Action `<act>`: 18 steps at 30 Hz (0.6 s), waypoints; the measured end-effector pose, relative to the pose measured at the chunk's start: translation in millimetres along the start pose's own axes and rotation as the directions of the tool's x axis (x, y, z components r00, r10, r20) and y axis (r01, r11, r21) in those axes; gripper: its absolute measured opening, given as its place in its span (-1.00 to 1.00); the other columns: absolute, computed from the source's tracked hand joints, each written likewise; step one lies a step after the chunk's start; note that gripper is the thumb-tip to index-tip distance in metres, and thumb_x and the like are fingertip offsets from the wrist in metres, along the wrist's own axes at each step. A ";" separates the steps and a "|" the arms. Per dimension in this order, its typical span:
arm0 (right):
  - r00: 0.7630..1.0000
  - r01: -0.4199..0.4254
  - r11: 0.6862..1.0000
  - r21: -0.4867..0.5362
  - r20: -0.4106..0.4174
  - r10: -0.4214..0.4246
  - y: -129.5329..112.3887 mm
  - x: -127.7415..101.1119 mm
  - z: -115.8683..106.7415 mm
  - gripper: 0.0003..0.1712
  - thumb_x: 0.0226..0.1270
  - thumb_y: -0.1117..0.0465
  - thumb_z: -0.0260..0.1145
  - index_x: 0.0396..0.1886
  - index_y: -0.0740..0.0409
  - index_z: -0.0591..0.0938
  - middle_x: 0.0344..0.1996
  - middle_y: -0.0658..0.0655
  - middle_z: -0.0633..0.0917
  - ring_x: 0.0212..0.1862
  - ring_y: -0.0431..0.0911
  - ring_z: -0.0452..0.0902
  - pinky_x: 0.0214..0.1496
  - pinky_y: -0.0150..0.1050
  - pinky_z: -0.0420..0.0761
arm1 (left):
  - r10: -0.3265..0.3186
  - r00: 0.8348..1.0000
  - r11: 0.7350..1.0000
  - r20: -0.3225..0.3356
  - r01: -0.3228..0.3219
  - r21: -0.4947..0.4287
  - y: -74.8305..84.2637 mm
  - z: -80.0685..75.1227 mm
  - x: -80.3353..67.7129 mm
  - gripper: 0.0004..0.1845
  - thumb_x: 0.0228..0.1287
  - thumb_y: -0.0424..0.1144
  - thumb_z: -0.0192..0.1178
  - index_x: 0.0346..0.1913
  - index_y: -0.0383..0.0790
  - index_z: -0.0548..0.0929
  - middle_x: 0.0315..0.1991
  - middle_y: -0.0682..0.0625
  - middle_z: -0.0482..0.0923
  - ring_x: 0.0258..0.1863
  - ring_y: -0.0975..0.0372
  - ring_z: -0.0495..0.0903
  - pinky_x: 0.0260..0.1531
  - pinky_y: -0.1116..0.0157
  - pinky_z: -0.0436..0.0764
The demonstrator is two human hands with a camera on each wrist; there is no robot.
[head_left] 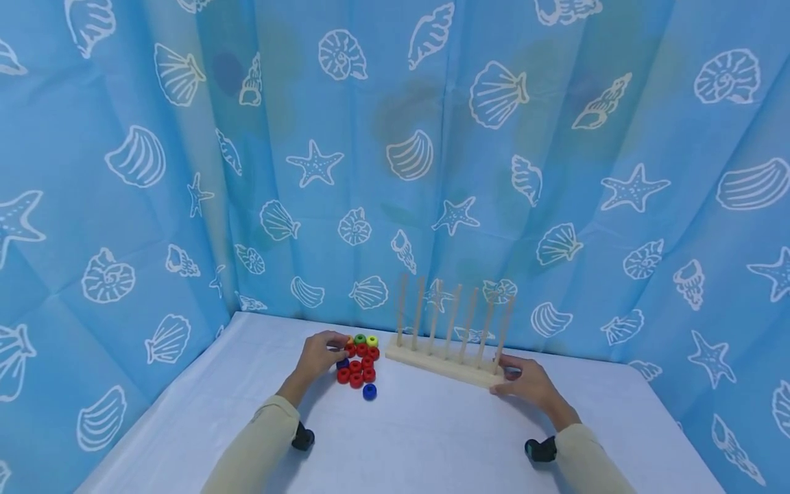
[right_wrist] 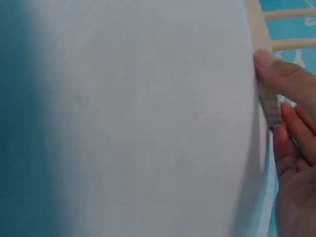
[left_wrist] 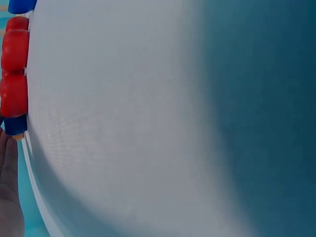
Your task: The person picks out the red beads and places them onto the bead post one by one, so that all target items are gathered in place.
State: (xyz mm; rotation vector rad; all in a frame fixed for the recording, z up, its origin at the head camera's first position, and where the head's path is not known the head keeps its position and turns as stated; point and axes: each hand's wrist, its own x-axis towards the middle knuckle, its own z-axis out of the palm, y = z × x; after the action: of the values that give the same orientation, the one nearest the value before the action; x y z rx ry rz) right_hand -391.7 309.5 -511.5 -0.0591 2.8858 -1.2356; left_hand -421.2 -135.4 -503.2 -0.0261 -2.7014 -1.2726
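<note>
A wooden rack [head_left: 441, 362] with several upright pegs stands at the back of the white table. My right hand [head_left: 531, 381] grips its right end, with the thumb on the front face in the right wrist view and fingers behind. My left hand [head_left: 317, 353] is at the left edge of a cluster of beads, its fingers reaching along the beads' side. Red beads [head_left: 356, 383] make up most of the cluster. A green bead [head_left: 361, 339] and a yellow bead [head_left: 372, 341] sit at its back; a dark blue bead [head_left: 342, 363] is close by my left thumb.
A separate blue bead [head_left: 369, 392] lies in front of the cluster. The white tablecloth [head_left: 420, 439] spreads toward me. A blue curtain [head_left: 382, 192] with shell and starfish prints hangs right behind the table and along both sides.
</note>
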 end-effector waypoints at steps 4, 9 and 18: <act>0.996 0.053 0.998 0.039 0.064 -0.056 13.8 -4.3 -11.9 -0.05 -0.45 -0.03 0.52 0.13 0.01 0.42 0.07 0.10 0.46 0.07 0.10 0.38 0.00 -0.03 0.42 | -0.004 1.000 1.000 0.020 0.004 0.003 2.0 -2.1 -2.4 -0.67 -0.08 -0.26 0.31 -0.15 -0.01 0.60 -0.25 0.11 0.53 -0.17 0.22 0.51 -0.37 0.40 0.56; 0.986 0.110 0.990 0.089 0.112 -0.120 25.2 -8.5 -21.6 -0.05 -0.47 0.03 0.54 0.12 0.01 0.42 0.06 0.05 0.47 0.12 0.08 0.31 0.07 -0.04 0.36 | 0.010 0.999 1.000 0.042 -0.011 0.009 -0.6 -0.7 -3.3 -0.67 -0.05 -0.24 0.29 -0.13 -0.03 0.59 -0.23 0.10 0.54 -0.15 0.21 0.51 -0.25 0.30 0.55; 0.980 0.185 0.974 0.128 0.055 -0.194 11.0 -12.4 -9.2 -0.08 -0.37 0.06 0.52 0.14 0.05 0.37 0.06 0.10 0.45 0.15 0.09 0.27 0.10 0.00 0.31 | -0.001 1.000 0.999 0.014 0.000 0.050 -3.3 2.7 2.9 -0.73 -0.03 -0.22 0.29 -0.18 -0.01 0.61 -0.27 0.10 0.56 -0.20 0.23 0.52 -0.28 0.32 0.56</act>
State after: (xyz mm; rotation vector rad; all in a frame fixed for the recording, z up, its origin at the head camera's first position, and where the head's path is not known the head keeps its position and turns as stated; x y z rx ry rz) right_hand -379.8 324.2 -513.3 -0.3768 2.7936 -1.4069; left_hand -424.7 -135.6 -507.0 -0.0289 -2.7443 -1.2084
